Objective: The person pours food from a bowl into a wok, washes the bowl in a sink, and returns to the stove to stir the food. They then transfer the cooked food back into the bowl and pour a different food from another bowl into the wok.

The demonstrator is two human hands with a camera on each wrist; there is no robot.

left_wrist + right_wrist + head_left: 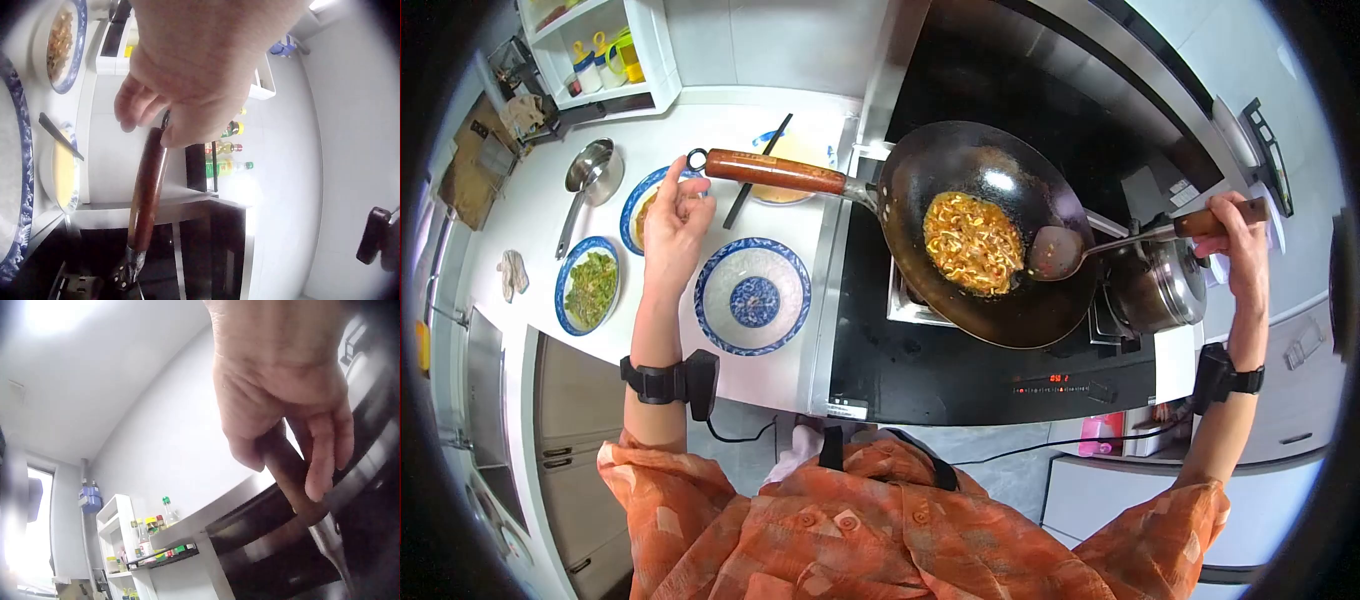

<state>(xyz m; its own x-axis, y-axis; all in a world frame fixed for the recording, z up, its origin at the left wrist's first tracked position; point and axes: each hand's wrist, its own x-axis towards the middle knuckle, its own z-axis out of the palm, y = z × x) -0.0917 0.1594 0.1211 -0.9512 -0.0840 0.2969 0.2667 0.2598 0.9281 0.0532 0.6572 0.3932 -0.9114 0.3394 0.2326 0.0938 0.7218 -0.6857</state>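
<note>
In the head view my left hand (pixel 672 232) is at the ring end of the wok's wooden handle (pixel 775 171), index finger reaching up beside the metal ring and the other fingers loosely bent. In the left wrist view the thumb overlaps the handle's end. The dark wok (pixel 990 320) sits over the cooktop, holding a saucy stir-fry of pale shreds (pixel 975 243). My right hand (pixel 1242 245) grips the wooden handle of a wok spatula (pixel 1055 253); its metal blade lies inside the wok, right of the food. In the right wrist view fingers and thumb surround that handle (pixel 294 487).
Left on the counter are a blue-rimmed plate (pixel 753 335), a bowl of greens (pixel 590 288), a metal ladle-like pan (pixel 595 172) and chopsticks (pixel 758 172) across a dish of yellow liquid (pixel 810 150). A lidded steel pot (pixel 1157 290) stands right of the wok.
</note>
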